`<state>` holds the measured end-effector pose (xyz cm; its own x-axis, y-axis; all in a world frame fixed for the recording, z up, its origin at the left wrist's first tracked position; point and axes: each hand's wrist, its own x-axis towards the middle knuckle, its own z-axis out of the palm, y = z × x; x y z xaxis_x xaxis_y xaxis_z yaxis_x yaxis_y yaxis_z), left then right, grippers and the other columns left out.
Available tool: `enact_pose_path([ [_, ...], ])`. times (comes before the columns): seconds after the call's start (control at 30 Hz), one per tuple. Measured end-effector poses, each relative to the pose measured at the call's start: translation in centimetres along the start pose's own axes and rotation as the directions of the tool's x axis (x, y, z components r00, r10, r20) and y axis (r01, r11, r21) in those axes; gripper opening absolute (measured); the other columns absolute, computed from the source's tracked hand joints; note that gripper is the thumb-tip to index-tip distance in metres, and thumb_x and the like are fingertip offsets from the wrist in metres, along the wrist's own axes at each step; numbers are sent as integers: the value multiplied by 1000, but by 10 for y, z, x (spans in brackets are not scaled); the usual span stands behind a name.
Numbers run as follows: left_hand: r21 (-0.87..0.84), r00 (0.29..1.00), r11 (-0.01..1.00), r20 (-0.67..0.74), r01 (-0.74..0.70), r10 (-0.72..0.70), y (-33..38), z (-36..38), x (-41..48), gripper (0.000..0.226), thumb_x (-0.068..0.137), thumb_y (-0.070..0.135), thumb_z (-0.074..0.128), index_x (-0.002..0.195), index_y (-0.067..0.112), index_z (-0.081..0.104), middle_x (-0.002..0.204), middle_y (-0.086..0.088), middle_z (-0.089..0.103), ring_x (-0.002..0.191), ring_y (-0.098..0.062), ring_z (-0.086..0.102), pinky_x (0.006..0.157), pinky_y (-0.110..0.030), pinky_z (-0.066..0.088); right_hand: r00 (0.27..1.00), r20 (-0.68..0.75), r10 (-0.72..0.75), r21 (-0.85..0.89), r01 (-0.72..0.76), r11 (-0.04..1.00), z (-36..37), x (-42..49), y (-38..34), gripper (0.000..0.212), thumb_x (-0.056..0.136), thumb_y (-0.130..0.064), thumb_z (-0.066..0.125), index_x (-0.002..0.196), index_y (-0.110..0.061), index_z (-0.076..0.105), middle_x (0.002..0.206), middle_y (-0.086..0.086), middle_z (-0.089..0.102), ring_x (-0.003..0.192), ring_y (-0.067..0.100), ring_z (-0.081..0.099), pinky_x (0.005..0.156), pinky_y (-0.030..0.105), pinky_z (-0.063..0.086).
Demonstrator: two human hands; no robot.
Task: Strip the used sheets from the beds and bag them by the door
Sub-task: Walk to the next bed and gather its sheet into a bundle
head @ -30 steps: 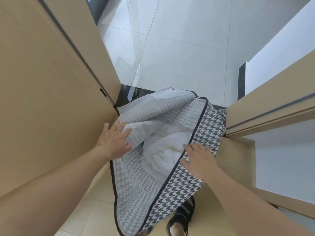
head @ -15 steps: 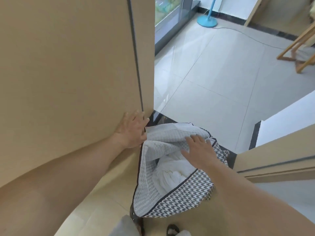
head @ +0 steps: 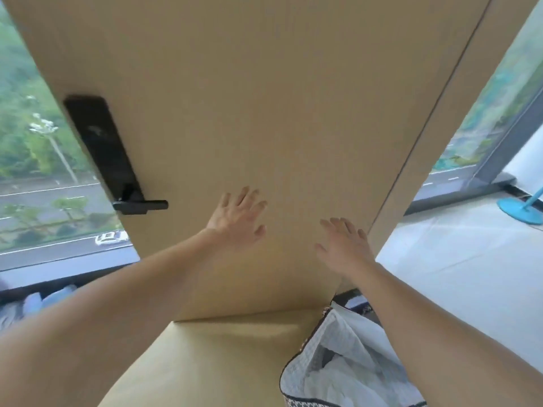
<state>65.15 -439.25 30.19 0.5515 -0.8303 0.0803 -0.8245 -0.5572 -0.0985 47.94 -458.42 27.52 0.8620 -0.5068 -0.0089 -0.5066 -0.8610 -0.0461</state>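
Observation:
The houndstooth laundry bag [head: 326,374] stands on the floor at the bottom right, beside the door's lower edge. White sheets [head: 349,374] fill its open mouth. My right forearm crosses over part of it. My left hand [head: 239,217] is raised in front of the tan door [head: 249,98], fingers spread and empty. My right hand [head: 343,245] is also empty with fingers apart, near the door's right edge, well above the bag.
A black lock plate with a lever handle [head: 117,168] sits on the door's left side. Large windows [head: 35,160] flank the door. Pale tiled floor [head: 470,265] lies to the right, with a blue fan base [head: 520,210] at the far right.
My view has swung up from the bag to the door. Both hands have left the bag's rim and risen in front of the door.

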Motion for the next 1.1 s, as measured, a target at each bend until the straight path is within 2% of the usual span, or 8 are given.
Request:
enact_pose_path([
  [0.2, -20, 942, 947, -101, 320, -320, -154, -47, -116, 62, 98, 51, 36, 154, 29, 21, 166, -1, 7, 152, -22, -3, 121, -50, 9, 957, -99, -272, -29, 271, 962, -54, 38, -193, 70, 96, -61, 40, 154, -25, 26, 161, 4, 25, 148, 23, 17, 118, 49, 20],
  [0.3, -35, 885, 889, -87, 456, -457, -237, -50, -193, 64, 98, 52, 33, 156, 30, 17, 167, 1, 1, 152, -20, -7, 122, -50, 4, 910, -115, -399, 6, 403, 915, -69, 44, -308, 69, 97, -60, 37, 155, -28, 22, 164, 0, 17, 150, 20, 9, 118, 50, 13],
  [0.4, -5, 804, 806, -67, 592, -591, -321, -50, -287, 66, 97, 54, 33, 156, 30, 16, 167, 1, 1, 153, -20, -6, 122, -51, 5, 836, -159, -525, 12, 533, 846, -75, 36, -432, 67, 97, -59, 38, 155, -28, 24, 163, -1, 19, 150, 19, 9, 119, 49, 14],
  [0.53, 22, 639, 638, -44, 769, -768, -411, -56, -416, 66, 97, 52, 33, 156, 28, 17, 166, -1, 7, 153, -22, -2, 121, -53, 6, 700, -157, -696, 27, 708, 706, -74, 3, -584, 69, 97, -63, 35, 156, -29, 22, 163, -1, 18, 151, 20, 10, 120, 49, 14],
  [0.67, 67, 469, 466, -57, 883, -881, -480, -66, -511, 65, 97, 51, 30, 156, 27, 16, 166, -2, 8, 152, -22, 0, 119, -54, 9, 559, -159, -814, 32, 827, 561, -78, -23, -713, 69, 97, -64, 34, 156, -30, 21, 163, 0, 19, 150, 21, 12, 121, 49, 14],
  [0.9, 63, 275, 269, -132, 961, -952, -584, -75, -609, 64, 98, 51, 30, 156, 28, 19, 166, -2, 11, 152, -23, 0, 119, -55, 6, 310, -195, -931, 37, 950, 309, -82, -41, -919, 69, 96, -65, 33, 155, -31, 21, 162, -1, 22, 150, 21, 13, 120, 52, 16],
  [1.1, 88, 33, 16, -192, 996, -981, -667, -94, -700, 63, 96, 52, 33, 154, 28, 25, 164, -1, 17, 152, -22, 5, 119, -54, 12, 84, -214, -973, 72, 995, 70, -85, -65, -1077, 67, 96, -63, 32, 154, -29, 24, 160, 0, 26, 149, 23, 16, 118, 51, 19],
])
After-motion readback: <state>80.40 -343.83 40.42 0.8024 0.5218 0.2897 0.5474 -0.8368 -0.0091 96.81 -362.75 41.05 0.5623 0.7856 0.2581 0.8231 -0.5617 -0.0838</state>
